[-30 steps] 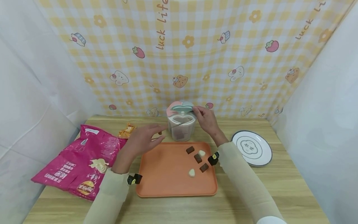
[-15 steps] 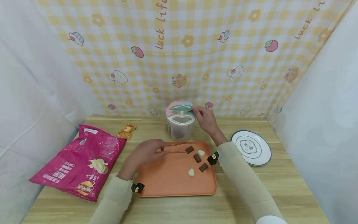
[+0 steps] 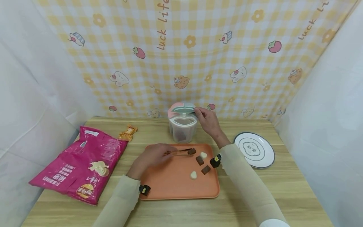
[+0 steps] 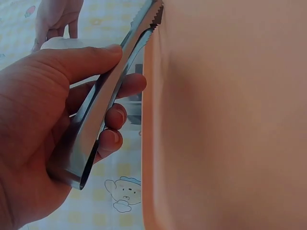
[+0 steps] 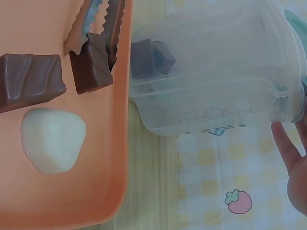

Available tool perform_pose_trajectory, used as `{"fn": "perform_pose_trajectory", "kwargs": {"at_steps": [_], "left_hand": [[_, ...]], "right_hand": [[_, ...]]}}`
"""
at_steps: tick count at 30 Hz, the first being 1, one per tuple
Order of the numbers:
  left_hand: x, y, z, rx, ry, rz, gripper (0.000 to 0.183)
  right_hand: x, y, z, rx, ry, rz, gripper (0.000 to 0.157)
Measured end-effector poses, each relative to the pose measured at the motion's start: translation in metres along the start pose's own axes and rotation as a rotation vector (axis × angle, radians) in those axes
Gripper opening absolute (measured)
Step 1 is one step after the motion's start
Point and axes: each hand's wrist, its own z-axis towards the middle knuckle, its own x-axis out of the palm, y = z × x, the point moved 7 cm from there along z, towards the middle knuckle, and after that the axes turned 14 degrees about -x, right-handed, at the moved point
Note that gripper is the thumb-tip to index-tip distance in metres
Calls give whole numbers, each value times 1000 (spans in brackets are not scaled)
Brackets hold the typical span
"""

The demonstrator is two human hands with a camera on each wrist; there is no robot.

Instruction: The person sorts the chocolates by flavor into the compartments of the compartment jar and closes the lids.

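Observation:
My left hand (image 3: 154, 156) grips metal food tongs (image 4: 91, 124) over the orange tray (image 3: 167, 186). In the right wrist view, the serrated tips stand on either side of a brown chocolate piece (image 5: 91, 69), which is still in the tray. Beyond the tray is a clear plastic container (image 3: 182, 132) with pastel petal-shaped lids. A dark brown piece (image 5: 148, 58) shows through its wall. My right hand (image 3: 209, 122) pinches the raised green lid (image 3: 184, 109) at its right edge, leaving that compartment uncovered.
More brown chocolate pieces (image 3: 205, 170) and white pieces (image 3: 193, 175) lie on the tray's right half. A magenta snack bag (image 3: 82, 167) and an orange-wrapped item (image 3: 128, 132) are on the left. At right sits a white plate (image 3: 266, 151). A patterned cloth hangs behind.
My left hand moved the tongs from the container's opening down to the tray, then right, bringing the tips around a chocolate piece. The right hand stayed on the raised lid.

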Motion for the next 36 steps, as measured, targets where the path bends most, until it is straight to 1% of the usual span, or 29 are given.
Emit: {"fn": "perform_pose_trajectory", "kwargs": {"at_steps": [7, 15, 21, 23, 28, 30, 32, 36], "left_hand": [[2, 1, 1, 38, -34, 52, 24], [1, 1, -1, 34, -25, 56, 26], [-1, -1, -3, 62, -35, 69, 27], [-2, -1, -4, 60, -37, 62, 28], [-11, -2, -11, 20, -41, 37, 31], [-16, -3, -14, 14, -51, 32, 30], [-23, -5, -17, 8, -63, 24, 28], [-40, -10, -23, 16, -108, 26, 26]], "right_hand": [[1, -1, -1, 17, 6, 6, 31], [2, -1, 0, 10, -4, 6, 30], [1, -2, 0, 20, -4, -2, 31], [1, -2, 0, 24, -3, -3, 31], [0, -1, 0, 18, -8, 1, 30], [0, -1, 0, 14, -10, -1, 30], [0, 0, 0, 16, -8, -2, 30], [0, -1, 0, 21, -7, -7, 31]]}}
